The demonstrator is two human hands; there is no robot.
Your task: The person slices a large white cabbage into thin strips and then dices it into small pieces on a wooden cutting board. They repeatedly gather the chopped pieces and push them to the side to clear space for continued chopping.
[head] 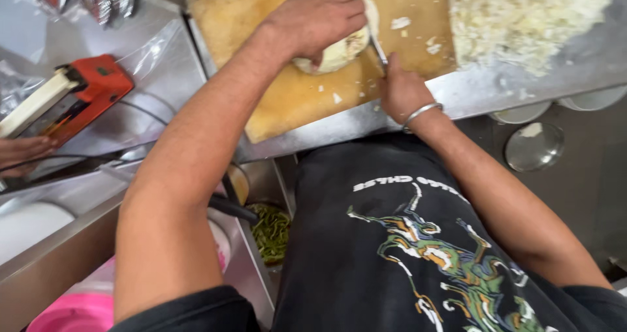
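An orange tool [78,93] lay on clear plastic at the left; round steel lids [534,146] sat right, green beans [271,231] and a pink tub [75,312] below.

One head-worn camera looks steeply down, close over the wooden cutting board [294,97] and steel counter [496,87].

We take the board [287,97] as our mark. On it lies the cabbage [333,54], our left hand [313,21] on top, the knife [377,44] just right of it. Right of the board sits the shredded heap [522,18]; left of it, the sealer [65,100]; below it, the beans [271,231].
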